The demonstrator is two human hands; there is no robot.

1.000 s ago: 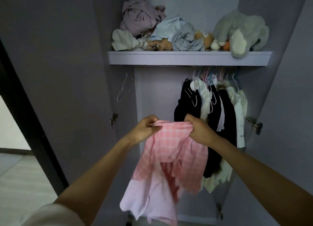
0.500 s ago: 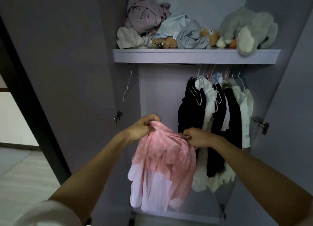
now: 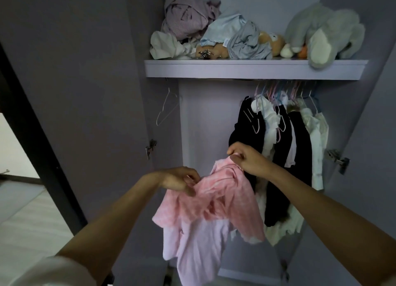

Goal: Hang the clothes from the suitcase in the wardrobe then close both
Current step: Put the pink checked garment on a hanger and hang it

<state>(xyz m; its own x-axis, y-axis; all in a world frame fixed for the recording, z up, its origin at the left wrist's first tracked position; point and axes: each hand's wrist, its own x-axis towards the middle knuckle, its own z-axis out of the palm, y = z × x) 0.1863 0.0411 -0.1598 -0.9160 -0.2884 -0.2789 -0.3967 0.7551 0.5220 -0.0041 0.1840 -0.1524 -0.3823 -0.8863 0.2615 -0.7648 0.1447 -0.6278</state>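
Both hands held a pink garment (image 3: pixel 216 202) in front of the open wardrobe (image 3: pixel 90 92). The left hand (image 3: pixel 179 180) pinched a fold of the cloth, its grip pressed together on the fabric. The right hand (image 3: pixel 246 159), raised higher, had its grip closed on the garment's top edge, and the rest hung down loose between the forearms. Just behind hung black and white clothes (image 3: pixel 285 144) on hangers, bunched at the right of the rail. An empty hanger (image 3: pixel 167 107) hung alone at the left. Above, the shelf (image 3: pixel 255 69) carried crumpled clothes (image 3: pixel 212 37) and a grey plush toy (image 3: pixel 323 32).
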